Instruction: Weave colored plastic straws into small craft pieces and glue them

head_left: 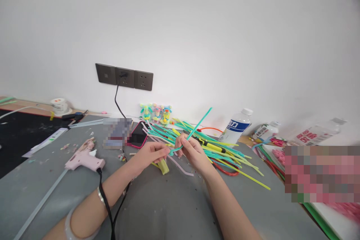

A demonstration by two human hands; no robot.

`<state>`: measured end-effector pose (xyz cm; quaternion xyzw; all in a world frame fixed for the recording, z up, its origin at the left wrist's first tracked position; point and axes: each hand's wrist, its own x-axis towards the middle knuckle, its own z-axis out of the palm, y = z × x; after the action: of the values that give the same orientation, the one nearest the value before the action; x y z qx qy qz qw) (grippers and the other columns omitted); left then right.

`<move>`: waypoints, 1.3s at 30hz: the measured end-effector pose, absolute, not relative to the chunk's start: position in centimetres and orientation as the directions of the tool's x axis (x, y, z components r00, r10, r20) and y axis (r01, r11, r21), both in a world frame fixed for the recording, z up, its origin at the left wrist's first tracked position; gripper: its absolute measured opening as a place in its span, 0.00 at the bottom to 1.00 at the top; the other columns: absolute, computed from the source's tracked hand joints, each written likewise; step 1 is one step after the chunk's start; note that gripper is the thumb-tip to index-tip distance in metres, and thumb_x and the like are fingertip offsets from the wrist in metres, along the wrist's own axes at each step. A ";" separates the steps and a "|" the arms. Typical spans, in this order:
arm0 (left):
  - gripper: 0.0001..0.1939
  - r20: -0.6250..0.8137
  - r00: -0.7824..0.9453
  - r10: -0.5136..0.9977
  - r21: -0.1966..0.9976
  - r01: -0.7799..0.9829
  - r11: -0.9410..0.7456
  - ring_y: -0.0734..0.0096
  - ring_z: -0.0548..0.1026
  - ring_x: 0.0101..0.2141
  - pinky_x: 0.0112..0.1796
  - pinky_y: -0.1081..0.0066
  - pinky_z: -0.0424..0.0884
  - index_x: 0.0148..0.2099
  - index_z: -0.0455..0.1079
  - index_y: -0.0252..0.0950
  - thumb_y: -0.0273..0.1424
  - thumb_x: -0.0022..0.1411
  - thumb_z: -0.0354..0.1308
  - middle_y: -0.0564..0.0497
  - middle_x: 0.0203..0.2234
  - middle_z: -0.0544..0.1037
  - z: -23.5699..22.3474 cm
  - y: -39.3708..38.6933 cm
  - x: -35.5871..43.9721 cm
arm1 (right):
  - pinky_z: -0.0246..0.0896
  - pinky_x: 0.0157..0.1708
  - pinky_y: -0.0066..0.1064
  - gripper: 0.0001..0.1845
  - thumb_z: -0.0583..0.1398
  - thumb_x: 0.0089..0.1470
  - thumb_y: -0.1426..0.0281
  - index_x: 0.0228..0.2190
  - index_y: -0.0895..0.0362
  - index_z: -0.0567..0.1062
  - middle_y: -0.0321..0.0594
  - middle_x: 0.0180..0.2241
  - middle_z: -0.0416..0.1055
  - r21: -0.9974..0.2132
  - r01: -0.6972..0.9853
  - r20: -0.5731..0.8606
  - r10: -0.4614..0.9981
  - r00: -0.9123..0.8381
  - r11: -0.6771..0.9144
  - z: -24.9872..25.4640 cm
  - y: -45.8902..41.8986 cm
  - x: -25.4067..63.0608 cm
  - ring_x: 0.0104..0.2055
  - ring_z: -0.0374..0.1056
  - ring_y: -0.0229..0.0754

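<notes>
Between my two hands is a teal pipe cleaner (199,123), its long end pointing up and to the right. The lower end is bent into a small curl. My left hand (153,153) pinches that curled end between thumb and fingertips. Closed around the stem, my right hand (192,152) grips it a short way further along. A yellow-green piece (163,166) lies on the grey table just below my left fingers. Behind my hands spreads a loose pile of teal, yellow and pink pipe cleaners (225,156).
A pink glue gun (86,159) rests at the left, its black cord passing by my left forearm. A phone (138,135) and small pipe-cleaner figures (156,114) are near the wall. A bottle (236,125) stands behind the pile at right. Sockets (124,77) are on the wall.
</notes>
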<state>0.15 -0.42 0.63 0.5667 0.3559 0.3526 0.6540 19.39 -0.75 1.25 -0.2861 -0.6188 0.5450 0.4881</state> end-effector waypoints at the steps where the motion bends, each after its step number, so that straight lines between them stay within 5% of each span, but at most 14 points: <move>1: 0.22 -0.068 0.513 0.856 0.992 -0.055 0.112 0.80 0.57 0.21 0.23 0.76 0.51 0.26 0.70 0.31 0.47 0.51 0.64 0.57 0.18 0.62 0.6 -0.4 0.1 | 0.56 0.29 0.30 0.18 0.55 0.61 0.56 0.28 0.55 0.69 0.33 0.22 0.61 -0.954 -0.183 0.291 0.880 -0.375 0.238 1.4 -0.8 19.3 0.25 0.58 0.36; 17: 0.20 -0.115 0.677 0.727 0.993 0.051 0.109 0.80 0.58 0.20 0.23 0.75 0.53 0.30 0.68 0.33 0.45 0.50 0.65 0.56 0.20 0.65 1.1 -0.8 0.2 | 0.59 0.26 0.29 0.21 0.56 0.59 0.52 0.25 0.55 0.69 0.34 0.22 0.63 -0.950 -0.062 0.304 0.866 -0.397 0.305 1.9 -1.5 17.9 0.23 0.59 0.36; 39: 0.18 -0.118 0.670 0.733 0.993 0.065 0.100 0.78 0.62 0.22 0.25 0.75 0.53 0.28 0.74 0.32 0.43 0.48 0.67 0.51 0.22 0.72 0.6 -0.7 -0.1 | 0.61 0.26 0.29 0.21 0.57 0.57 0.52 0.24 0.56 0.70 0.35 0.22 0.66 -0.952 -0.045 0.295 0.873 -0.388 0.302 1.7 -1.5 17.8 0.23 0.62 0.36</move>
<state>-0.09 -0.72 0.58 0.6227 0.3206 0.2498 0.6686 17.78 -1.45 1.69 -0.3113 -0.6648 0.5021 0.4572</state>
